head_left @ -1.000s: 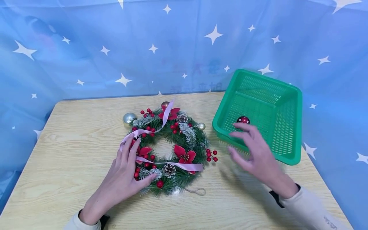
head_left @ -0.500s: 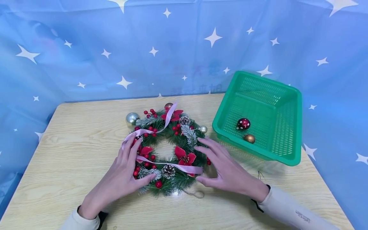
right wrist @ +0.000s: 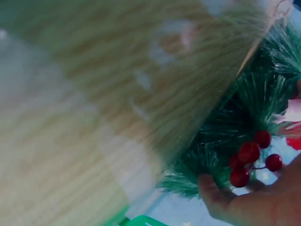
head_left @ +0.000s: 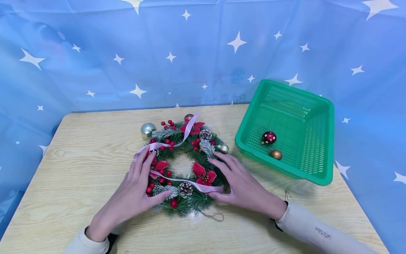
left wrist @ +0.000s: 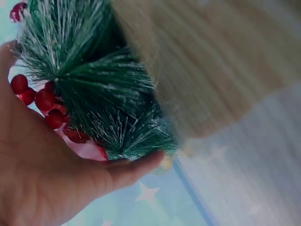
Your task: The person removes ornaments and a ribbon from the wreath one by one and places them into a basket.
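A green Christmas wreath [head_left: 195,203] lies on the table, trimmed with red poinsettias [head_left: 204,174], pinecones [head_left: 185,189], red berries and frosted sprigs. A pink ribbon [head_left: 155,145] runs loosely across it in two strands. My left hand [head_left: 131,190] grips the wreath's left side, its fingers over the foliage. In the left wrist view the thumb [left wrist: 136,168] lies along the needles. My right hand [head_left: 244,185] holds the right side, fingers bent over the edge. Red berries [right wrist: 248,153] sit beside that hand in the right wrist view. Some fingertips are hidden in the foliage.
A green plastic basket [head_left: 328,141] stands at the right, with a dotted dark-red bauble [head_left: 269,138] and a bronze bauble [head_left: 276,154] inside. A silver-blue bauble [head_left: 148,130] sits at the wreath's upper left. A twine loop [head_left: 215,217] sticks out at its front.
My right hand has come left from in front of the basket onto the wreath's right side, uncovering the bronze bauble. The left hand has stayed in place; the wreath's far side has shifted slightly right.
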The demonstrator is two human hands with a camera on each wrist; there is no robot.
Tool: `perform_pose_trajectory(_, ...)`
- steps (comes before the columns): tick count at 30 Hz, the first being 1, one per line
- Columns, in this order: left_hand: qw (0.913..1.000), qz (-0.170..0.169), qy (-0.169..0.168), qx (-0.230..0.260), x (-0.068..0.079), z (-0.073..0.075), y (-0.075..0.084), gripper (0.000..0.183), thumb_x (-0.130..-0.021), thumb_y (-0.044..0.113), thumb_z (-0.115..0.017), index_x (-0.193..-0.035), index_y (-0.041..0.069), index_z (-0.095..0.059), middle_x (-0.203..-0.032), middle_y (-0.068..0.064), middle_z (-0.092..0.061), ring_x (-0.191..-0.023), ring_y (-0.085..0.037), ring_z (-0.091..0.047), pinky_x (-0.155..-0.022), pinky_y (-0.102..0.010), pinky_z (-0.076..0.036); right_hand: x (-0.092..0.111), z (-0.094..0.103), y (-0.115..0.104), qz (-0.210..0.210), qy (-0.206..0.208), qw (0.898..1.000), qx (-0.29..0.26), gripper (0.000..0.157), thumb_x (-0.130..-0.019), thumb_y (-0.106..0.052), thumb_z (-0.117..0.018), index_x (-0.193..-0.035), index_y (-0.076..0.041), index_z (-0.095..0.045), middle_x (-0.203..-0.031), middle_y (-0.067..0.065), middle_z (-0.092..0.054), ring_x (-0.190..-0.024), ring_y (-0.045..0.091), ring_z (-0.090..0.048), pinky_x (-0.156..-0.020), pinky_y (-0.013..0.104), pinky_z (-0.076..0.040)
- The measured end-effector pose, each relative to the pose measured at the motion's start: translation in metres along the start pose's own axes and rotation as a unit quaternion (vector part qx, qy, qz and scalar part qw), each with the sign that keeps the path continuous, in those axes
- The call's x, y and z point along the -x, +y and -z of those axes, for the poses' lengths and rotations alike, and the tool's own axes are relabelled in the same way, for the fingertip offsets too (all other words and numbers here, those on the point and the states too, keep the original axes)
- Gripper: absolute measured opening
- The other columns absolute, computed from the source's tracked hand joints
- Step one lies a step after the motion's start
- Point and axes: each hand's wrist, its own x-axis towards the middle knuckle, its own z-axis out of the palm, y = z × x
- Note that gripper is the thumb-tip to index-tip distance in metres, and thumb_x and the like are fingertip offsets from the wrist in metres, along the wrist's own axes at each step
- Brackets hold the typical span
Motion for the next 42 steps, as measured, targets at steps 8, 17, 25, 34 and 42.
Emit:
perform_pose_trajectory(8,0.997,0.059,0.037,-0.034,0.011,-0.002,0.02,0.12,-0.093,0.066,-0.079,-0.175,0.007,-0.015,-0.181,-0.017,-0.002,-0.163,-0.047,-0.009,-0.108,-0.086,-0.031,0.002,-0.006,-0.021,-0.03,0.014,0.999,0.031,0.095,-0.09,-0.058,-0.085,-0.166,-0.017,-0.045,-0.17,0.014,-0.038,-0.15,0.046,-0.04,-0.115,0.072,-0.037)
perform_pose_trajectory(17,0.9926,0.097,0.049,-0.053,0.014,-0.013,0.037,0.128,-0.086,0.078,-0.078,-0.174,0.007,-0.018,-0.178,-0.02,-0.013,-0.158,-0.052,-0.021,-0.104,-0.084,-0.038,0.01,-0.018,-0.045,-0.081,0.026,0.994,0.065,0.093,-0.091,-0.062,-0.082,-0.165,-0.018,-0.046,-0.168,0.013,-0.039,-0.147,0.048,-0.042,-0.102,0.069,-0.047)
perform_pose_trajectory(25,0.9934,0.085,0.052,-0.057,0.013,-0.015,0.038,0.131,-0.08,0.065,-0.091,-0.172,0.004,-0.019,-0.176,-0.024,-0.015,-0.157,-0.054,-0.021,-0.104,-0.084,-0.038,0.021,-0.011,-0.055,-0.084,-0.004,0.996,0.04,0.101,-0.093,-0.071,-0.075,-0.171,-0.02,-0.036,-0.174,0.008,-0.032,-0.153,0.041,-0.037,-0.102,0.068,-0.043)
perform_pose_trajectory(34,0.9923,0.101,0.037,-0.061,0.009,-0.014,0.043,0.129,-0.083,0.07,-0.085,-0.173,0.005,-0.019,-0.178,-0.021,-0.011,-0.157,-0.055,-0.019,-0.102,-0.086,-0.038,0.028,0.016,-0.054,-0.071,0.002,0.997,0.038,0.084,-0.1,-0.066,-0.07,-0.164,-0.017,-0.047,-0.167,0.004,-0.046,-0.15,0.028,-0.046,-0.11,0.062,-0.041)
perform_pose_trajectory(42,0.9934,0.082,0.054,-0.06,0.007,-0.017,0.038,0.131,-0.081,0.065,-0.089,-0.172,0.003,-0.018,-0.178,-0.022,-0.011,-0.158,-0.056,-0.018,-0.101,-0.085,-0.04,0.012,0.043,-0.024,-0.033,0.039,0.998,-0.03,0.057,-0.104,-0.04,-0.075,-0.153,-0.014,-0.059,-0.158,0.003,-0.056,-0.12,0.025,-0.067,-0.095,0.053,-0.059)
